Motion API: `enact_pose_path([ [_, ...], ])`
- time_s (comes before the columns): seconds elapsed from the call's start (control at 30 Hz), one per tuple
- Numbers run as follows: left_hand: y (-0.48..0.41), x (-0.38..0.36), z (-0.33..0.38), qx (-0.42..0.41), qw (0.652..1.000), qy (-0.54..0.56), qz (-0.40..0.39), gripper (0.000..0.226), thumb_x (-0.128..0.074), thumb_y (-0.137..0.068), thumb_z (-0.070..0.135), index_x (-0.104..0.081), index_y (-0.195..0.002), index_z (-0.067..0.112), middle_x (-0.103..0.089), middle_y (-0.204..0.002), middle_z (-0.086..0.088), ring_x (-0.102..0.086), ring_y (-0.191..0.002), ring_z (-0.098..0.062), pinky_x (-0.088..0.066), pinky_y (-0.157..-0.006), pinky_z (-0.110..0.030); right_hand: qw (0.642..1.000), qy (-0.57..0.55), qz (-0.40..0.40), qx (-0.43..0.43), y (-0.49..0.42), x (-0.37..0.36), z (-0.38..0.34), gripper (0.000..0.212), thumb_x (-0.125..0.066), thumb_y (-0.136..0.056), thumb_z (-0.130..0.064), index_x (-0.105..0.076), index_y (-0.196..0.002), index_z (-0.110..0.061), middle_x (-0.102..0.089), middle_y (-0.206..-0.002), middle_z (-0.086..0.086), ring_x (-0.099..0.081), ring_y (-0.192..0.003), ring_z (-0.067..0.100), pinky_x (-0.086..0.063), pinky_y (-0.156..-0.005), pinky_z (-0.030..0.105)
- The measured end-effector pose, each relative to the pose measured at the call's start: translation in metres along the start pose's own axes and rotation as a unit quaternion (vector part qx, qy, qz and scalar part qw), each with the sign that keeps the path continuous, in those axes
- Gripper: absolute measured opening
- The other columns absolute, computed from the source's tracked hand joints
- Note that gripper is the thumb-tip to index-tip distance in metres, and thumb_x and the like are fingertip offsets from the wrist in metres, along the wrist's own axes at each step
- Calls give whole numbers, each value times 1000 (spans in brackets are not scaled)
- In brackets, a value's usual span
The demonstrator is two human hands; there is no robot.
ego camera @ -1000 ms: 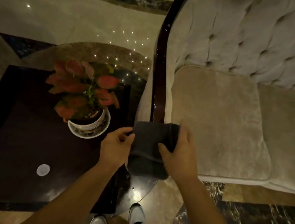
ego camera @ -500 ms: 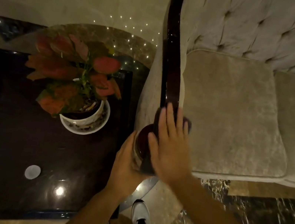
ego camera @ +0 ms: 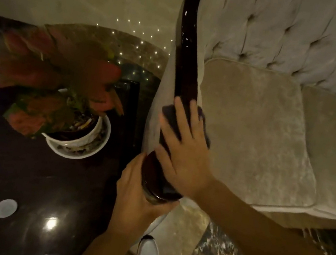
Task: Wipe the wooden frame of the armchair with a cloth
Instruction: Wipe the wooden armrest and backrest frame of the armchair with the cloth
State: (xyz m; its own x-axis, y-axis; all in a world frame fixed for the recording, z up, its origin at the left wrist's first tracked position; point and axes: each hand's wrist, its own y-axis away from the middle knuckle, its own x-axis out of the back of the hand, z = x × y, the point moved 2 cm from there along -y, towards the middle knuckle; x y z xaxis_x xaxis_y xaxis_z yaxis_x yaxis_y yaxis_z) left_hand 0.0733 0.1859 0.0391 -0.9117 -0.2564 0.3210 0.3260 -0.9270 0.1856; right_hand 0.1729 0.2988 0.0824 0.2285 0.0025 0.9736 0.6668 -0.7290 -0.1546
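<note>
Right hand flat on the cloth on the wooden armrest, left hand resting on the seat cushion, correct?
Not quite. The head view shows the left hand cupping the rounded front end of the wooden armrest, not the seat cushion. The right hand does lie flat on the cloth on that armrest.

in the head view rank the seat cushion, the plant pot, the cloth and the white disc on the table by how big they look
1. Seat cushion, by far the largest.
2. Plant pot.
3. Cloth, though the right hand hides most of it, so its place against the pot is unsure.
4. White disc, smallest.
</note>
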Motion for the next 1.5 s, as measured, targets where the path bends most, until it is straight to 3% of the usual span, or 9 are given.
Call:
enact_pose_path([
  [0.13, 18, -7, -1, 10, 999, 2, 35, 119, -84, -44, 64, -33, -147, 31, -40, -146, 11, -43, -135, -13, -45, -106, -47, 937, 83, -110, 322, -4, 18, 37, 58, -32, -104, -41, -26, -156, -17, -21, -165, 8, -6, -154, 31, 0, -123, 56],
  [0.27, 16, -13, 17, 19, 987, -107, 120, 117, -86, -39, 58, -47, -138, 8, -54, -135, -12, -56, -122, -31, -51, -96, -54, 994, -33, -2, 103, -30, 0, 44, 60, -40, -102, -32, -27, -154, -4, -17, -163, 23, -2, -152, 43, -12, -118, 67],
  [0.4, 9, -26, 46, -57, 945, -309, 94, 97, -75, -58, 60, -50, -137, 9, -48, -140, -15, -48, -125, -36, -40, -100, -50, 906, 72, -74, 410, -47, 15, 95, 59, -37, -104, -38, -22, -157, -20, -17, -165, 15, -5, -152, 41, -6, -119, 65],
  [0.57, -61, -59, 92, 121, 945, -287, 100, 87, -55, -70, 71, -37, -140, 23, -57, -132, 1, -53, -123, -24, -41, -106, -48, 946, -64, 27, 316, -135, 2, 134, 60, -34, -98, -30, -35, -148, 2, -28, -155, 33, -13, -147, 53, -12, -119, 67],
  [0.73, -114, -67, 121, 181, 949, -145, 212, 70, -64, -77, 57, -36, -134, 27, -55, -129, 0, -55, -117, -24, -50, -91, -48, 853, -67, -104, 507, -149, 32, 154, 60, -38, -100, -37, -31, -154, -11, -24, -163, 15, -8, -153, 37, -13, -120, 61],
  [0.93, -185, -51, 153, 163, 951, -188, 184, 63, -63, -78, 56, -44, -127, 21, -57, -119, -3, -59, -108, -28, -48, -81, -40, 951, -59, -152, 263, -248, 47, 153, 63, -19, -103, -52, -15, -158, -22, -13, -167, -1, 3, -154, 22, 1, -123, 50],
  [1.13, -228, -41, 166, 180, 950, -206, 152, 61, -63, -72, 58, -44, -115, 20, -55, -111, -3, -57, -101, -28, -41, -77, -34, 883, 24, -80, 462, -300, 41, 168, 37, -38, -105, -37, -67, -111, -17, -68, -108, 8, -58, -108, 31, -34, -108, 52],
  [1.27, -268, -36, 176, 197, 932, -275, 129, 57, -59, -81, 53, -34, -125, 28, -51, -119, 5, -49, -87, -15, -39, -69, -30, 982, 117, -16, 149, -393, 46, 201, 51, -28, -104, -42, -72, -103, -17, -71, -104, 8, -56, -106, 30, -27, -113, 50],
  [1.5, -362, -45, 198, 117, 921, -357, 103, 63, -57, -85, 51, -29, -129, 17, -50, -122, -7, -60, -101, -28, -45, -65, -34, 961, 55, -26, 270, -407, 41, 233, 43, -31, -103, -39, -69, -93, -20, -68, -95, 5, -57, -100, 28, -27, -113, 48],
])
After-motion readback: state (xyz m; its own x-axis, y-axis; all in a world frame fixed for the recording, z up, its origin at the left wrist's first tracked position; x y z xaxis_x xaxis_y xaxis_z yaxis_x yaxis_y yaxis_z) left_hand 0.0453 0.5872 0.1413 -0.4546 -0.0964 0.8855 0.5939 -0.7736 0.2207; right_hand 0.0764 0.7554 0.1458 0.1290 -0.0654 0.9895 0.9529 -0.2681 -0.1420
